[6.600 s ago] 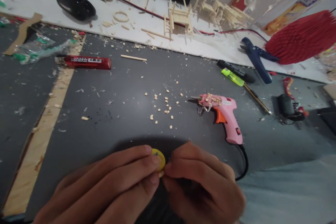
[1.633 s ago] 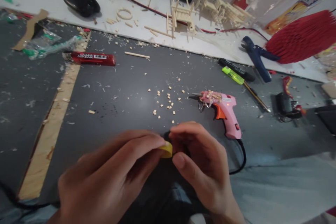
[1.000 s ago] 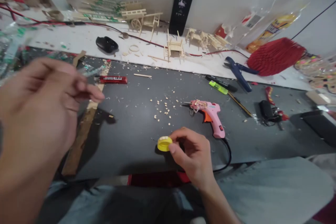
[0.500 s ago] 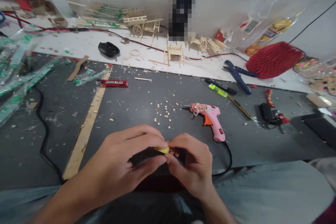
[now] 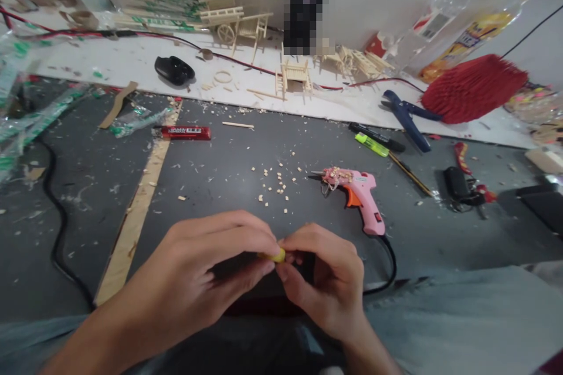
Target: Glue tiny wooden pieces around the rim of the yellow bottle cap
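Between the fingertips of both hands sits a small yellow piece (image 5: pixel 278 255), largely covered by the fingers, so its kind does not show. My left hand (image 5: pixel 215 263) pinches it from the left with thumb and fingers. From the right, my right hand (image 5: pixel 323 272) closes thumb and forefinger on the same piece. Just beyond the hands, several tiny pale wood bits (image 5: pixel 279 183) are scattered over the grey tabletop (image 5: pixel 211 187). A pink glue gun (image 5: pixel 363 196) lies to the right of them, its nozzle pointing left.
A wooden strip (image 5: pixel 141 217) and a red lighter-like item (image 5: pixel 187 132) lie left. Behind stand small stick-built models (image 5: pixel 297 76) and a black computer mouse (image 5: pixel 175 70). Blue-handled pliers (image 5: pixel 409 120), a green highlighter (image 5: pixel 372 145) and a red fringed bundle (image 5: pixel 475 91) are right. Black cables cross both sides.
The view has shifted slightly, so the table things sit a little higher and more spread out. Both hands keep the yellow piece pinched, with only small finger movement.
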Demonstrator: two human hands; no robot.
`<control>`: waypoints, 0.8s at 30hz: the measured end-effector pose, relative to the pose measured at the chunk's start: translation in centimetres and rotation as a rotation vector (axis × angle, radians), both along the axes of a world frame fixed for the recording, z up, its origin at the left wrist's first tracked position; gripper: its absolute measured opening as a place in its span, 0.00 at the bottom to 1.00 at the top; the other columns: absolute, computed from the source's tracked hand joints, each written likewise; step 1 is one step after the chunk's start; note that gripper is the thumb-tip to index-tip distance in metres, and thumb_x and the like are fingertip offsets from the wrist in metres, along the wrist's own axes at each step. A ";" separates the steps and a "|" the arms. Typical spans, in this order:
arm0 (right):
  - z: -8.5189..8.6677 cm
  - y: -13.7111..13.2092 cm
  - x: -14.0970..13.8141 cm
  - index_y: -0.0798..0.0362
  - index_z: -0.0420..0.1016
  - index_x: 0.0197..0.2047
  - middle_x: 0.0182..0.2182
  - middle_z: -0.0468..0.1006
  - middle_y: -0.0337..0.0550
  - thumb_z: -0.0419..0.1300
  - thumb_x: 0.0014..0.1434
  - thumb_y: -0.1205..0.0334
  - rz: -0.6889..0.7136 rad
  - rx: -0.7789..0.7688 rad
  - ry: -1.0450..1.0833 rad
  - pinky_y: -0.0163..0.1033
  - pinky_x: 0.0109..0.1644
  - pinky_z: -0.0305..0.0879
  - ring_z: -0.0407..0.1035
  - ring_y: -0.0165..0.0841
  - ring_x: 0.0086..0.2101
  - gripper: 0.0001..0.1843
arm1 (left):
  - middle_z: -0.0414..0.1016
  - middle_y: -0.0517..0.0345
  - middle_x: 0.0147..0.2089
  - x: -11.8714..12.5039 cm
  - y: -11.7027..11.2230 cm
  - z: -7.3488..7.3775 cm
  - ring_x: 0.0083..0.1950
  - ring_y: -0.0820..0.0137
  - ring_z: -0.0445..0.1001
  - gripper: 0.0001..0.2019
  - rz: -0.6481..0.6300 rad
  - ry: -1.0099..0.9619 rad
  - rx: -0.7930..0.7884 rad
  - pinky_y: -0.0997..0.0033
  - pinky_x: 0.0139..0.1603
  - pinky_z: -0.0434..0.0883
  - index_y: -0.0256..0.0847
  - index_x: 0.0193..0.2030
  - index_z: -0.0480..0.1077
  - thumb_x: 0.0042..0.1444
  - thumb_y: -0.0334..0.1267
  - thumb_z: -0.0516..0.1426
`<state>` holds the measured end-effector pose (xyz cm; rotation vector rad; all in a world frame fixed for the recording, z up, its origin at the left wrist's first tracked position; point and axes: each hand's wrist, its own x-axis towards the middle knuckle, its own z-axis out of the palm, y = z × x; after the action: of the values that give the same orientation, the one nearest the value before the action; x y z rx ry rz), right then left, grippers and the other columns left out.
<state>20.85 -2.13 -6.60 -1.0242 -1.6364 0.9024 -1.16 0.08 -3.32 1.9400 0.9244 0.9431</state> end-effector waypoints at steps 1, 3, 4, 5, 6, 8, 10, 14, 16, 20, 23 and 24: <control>0.0 0.1 -0.1 0.47 0.87 0.44 0.31 0.86 0.39 0.72 0.60 0.71 -0.001 0.003 -0.002 0.38 0.32 0.74 0.76 0.33 0.28 0.11 | 0.88 0.64 0.45 0.0 0.0 0.0 0.41 0.76 0.87 0.10 0.001 0.008 -0.002 0.84 0.45 0.77 0.48 0.47 0.81 0.72 0.26 0.63; -0.1 0.1 -0.3 0.47 0.86 0.43 0.31 0.86 0.39 0.71 0.61 0.71 -0.006 0.004 -0.006 0.38 0.32 0.74 0.76 0.33 0.27 0.10 | 0.88 0.66 0.44 0.0 0.1 0.0 0.41 0.76 0.87 0.09 0.005 0.024 -0.008 0.85 0.46 0.77 0.49 0.48 0.81 0.72 0.28 0.64; -0.1 0.0 -0.4 0.47 0.86 0.43 0.30 0.86 0.38 0.71 0.61 0.71 -0.008 0.003 -0.009 0.38 0.32 0.74 0.76 0.33 0.27 0.10 | 0.88 0.67 0.44 0.0 0.2 0.0 0.40 0.76 0.87 0.08 0.009 0.031 -0.011 0.85 0.46 0.78 0.49 0.48 0.81 0.72 0.29 0.65; 0.0 -0.1 -0.4 0.47 0.86 0.44 0.31 0.86 0.38 0.71 0.61 0.71 -0.012 -0.001 -0.013 0.37 0.32 0.74 0.76 0.33 0.28 0.10 | 0.88 0.67 0.43 0.0 0.2 0.0 0.40 0.76 0.87 0.07 0.010 0.037 -0.014 0.85 0.46 0.78 0.50 0.48 0.81 0.72 0.30 0.65; 0.1 -0.2 -0.4 0.47 0.86 0.45 0.31 0.86 0.38 0.71 0.62 0.71 -0.016 -0.007 -0.014 0.37 0.32 0.74 0.76 0.33 0.28 0.11 | 0.89 0.67 0.43 -0.1 0.2 0.0 0.39 0.76 0.87 0.07 0.014 0.039 -0.016 0.84 0.46 0.78 0.50 0.48 0.81 0.72 0.31 0.65; 0.7 -0.5 0.3 0.47 0.86 0.49 0.33 0.85 0.37 0.72 0.63 0.69 -0.051 -0.010 -0.060 0.36 0.33 0.74 0.76 0.32 0.29 0.12 | 0.89 0.66 0.43 -0.1 0.2 -0.1 0.40 0.75 0.87 0.06 0.028 0.043 -0.019 0.84 0.46 0.79 0.50 0.48 0.82 0.72 0.32 0.65; 1.6 -0.6 2.2 0.45 0.85 0.48 0.33 0.84 0.37 0.72 0.66 0.64 -0.191 -0.007 -0.190 0.37 0.34 0.71 0.76 0.33 0.29 0.08 | 0.90 0.66 0.43 -0.2 0.2 -0.1 0.40 0.74 0.88 0.06 0.045 0.049 -0.016 0.83 0.46 0.80 0.50 0.47 0.82 0.72 0.33 0.65; 2.7 0.6 8.0 0.46 0.82 0.42 0.33 0.83 0.43 0.67 0.67 0.42 -0.712 -0.213 -0.617 0.46 0.41 0.65 0.74 0.42 0.34 0.16 | 0.92 0.65 0.42 0.1 0.0 -0.2 0.39 0.73 0.90 0.08 0.106 0.037 -0.063 0.85 0.43 0.81 0.51 0.46 0.84 0.72 0.33 0.63; 2.7 2.0 10.3 0.48 0.83 0.42 0.34 0.85 0.48 0.68 0.58 0.35 -0.753 -0.390 -0.714 0.49 0.40 0.63 0.75 0.48 0.34 0.24 | 0.92 0.65 0.41 0.5 -0.3 -0.3 0.37 0.74 0.89 0.08 0.127 -0.030 -0.147 0.85 0.41 0.81 0.52 0.47 0.86 0.70 0.34 0.64; 2.1 4.0 11.6 0.48 0.85 0.39 0.26 0.86 0.46 0.70 0.55 0.40 -0.635 -0.500 -0.664 0.49 0.39 0.63 0.78 0.50 0.31 0.20 | 0.92 0.61 0.39 1.6 -0.9 -1.1 0.36 0.72 0.90 0.04 0.166 -0.188 -0.453 0.86 0.37 0.81 0.52 0.42 0.88 0.66 0.40 0.68; 1.9 4.2 11.5 0.48 0.85 0.34 0.22 0.84 0.43 0.72 0.55 0.47 -0.617 -0.539 -0.549 0.47 0.37 0.65 0.78 0.46 0.28 0.13 | 0.93 0.59 0.39 2.6 -1.2 -1.8 0.36 0.70 0.91 0.04 0.193 -0.253 -0.568 0.83 0.37 0.82 0.49 0.42 0.86 0.66 0.42 0.68; 1.8 4.0 11.7 0.49 0.84 0.33 0.22 0.83 0.43 0.73 0.56 0.48 -0.618 -0.552 -0.487 0.45 0.36 0.66 0.78 0.45 0.27 0.13 | 0.93 0.58 0.38 2.8 -1.3 -2.1 0.36 0.69 0.92 0.04 0.194 -0.274 -0.596 0.83 0.37 0.82 0.49 0.42 0.86 0.66 0.43 0.68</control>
<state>32.58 1.88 -4.75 -2.1232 -1.3093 0.7128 1.68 -1.22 -5.39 1.2063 1.0910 0.8857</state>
